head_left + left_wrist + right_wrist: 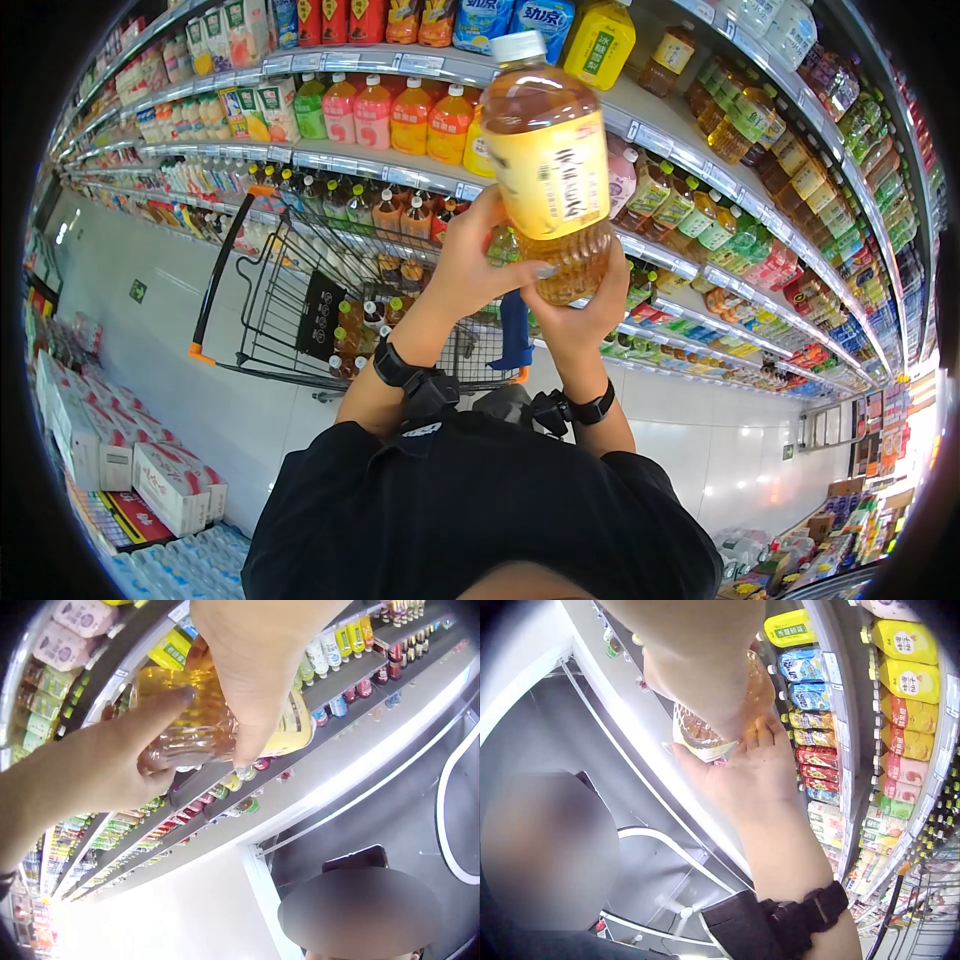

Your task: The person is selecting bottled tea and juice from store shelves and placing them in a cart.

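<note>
Far L: cartons (180,480) stacked low, prob. bc they're heavy. Next, cart (320,312) alongside shelves (680,152), loose bottles (347,325) inside, presumably w/in easy reach. L hand (478,255) grips L side of lg. amber-drink btl (553,185), thumb across lower front; R hand (585,318) grips it low on R, prob. sharing wt. Btl's up mid-view, slightly tilted, label facing wearer, likely for legibility. Far R: shelf drinks (745,125) in rows, apparently grouped by kind.

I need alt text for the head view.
A person's left hand and right hand grip a yellow-labelled, clear plastic bottle of amber drink. Beyond are grey shelves of colourful drinks and a black wire shopping cart holding bottles.
</note>
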Motion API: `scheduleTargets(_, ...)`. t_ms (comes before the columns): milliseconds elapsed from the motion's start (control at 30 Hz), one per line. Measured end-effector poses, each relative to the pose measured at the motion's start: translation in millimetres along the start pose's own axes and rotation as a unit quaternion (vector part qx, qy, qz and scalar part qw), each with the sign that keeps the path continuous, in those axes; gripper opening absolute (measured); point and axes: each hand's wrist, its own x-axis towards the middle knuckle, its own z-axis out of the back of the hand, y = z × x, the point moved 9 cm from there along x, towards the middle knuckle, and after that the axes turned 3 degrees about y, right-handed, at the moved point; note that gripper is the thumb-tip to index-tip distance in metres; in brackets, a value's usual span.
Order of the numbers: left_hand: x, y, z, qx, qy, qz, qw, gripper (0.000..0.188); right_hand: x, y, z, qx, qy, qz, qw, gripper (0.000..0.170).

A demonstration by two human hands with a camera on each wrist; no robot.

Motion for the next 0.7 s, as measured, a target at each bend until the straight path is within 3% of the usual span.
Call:
scheduleTargets(67,-2,6,-6,-0.07,-0.027,0.001,0.997,0.066,1,9,1,-0.045,-0.007,0.032,0.998,0.089)
scheduleTargets(233,-21,54,-9,-0.234,-0.051,0.206,0.949,0.075,-4,25,5,-0.103,-0.031,0.143,0.984,0.094)
scheduleTargets(333,-25,55,0,-0.318,-0.054,0.098,0.942,0.079,1,17,13,0.056,0.0,0.124,0.991,0.101)
scheduleTargets(367,-26,55,0,-0.345,-0.038,0.081,0.934,0.086,-4,-4,10,0.198,0.008,0.054,0.979,0.104)
scheduleTargets(500,-25,52,-3,-0.352,0.017,0.1,0.93,0.094,-12,-16,-17,0.444,0.142,-0.159,0.87,0.103)
scheduleTargets(633,-23,17,-14,-0.313,0.112,-0.008,0.943,0.077,-25,-9,-2,0.342,0.095,-0.011,0.935,0.113)
scheduleTargets(700,-29,18,-14,-0.28,0.113,-0.001,0.953,0.075,-22,8,9,0.271,0.079,0.071,0.957,0.111)
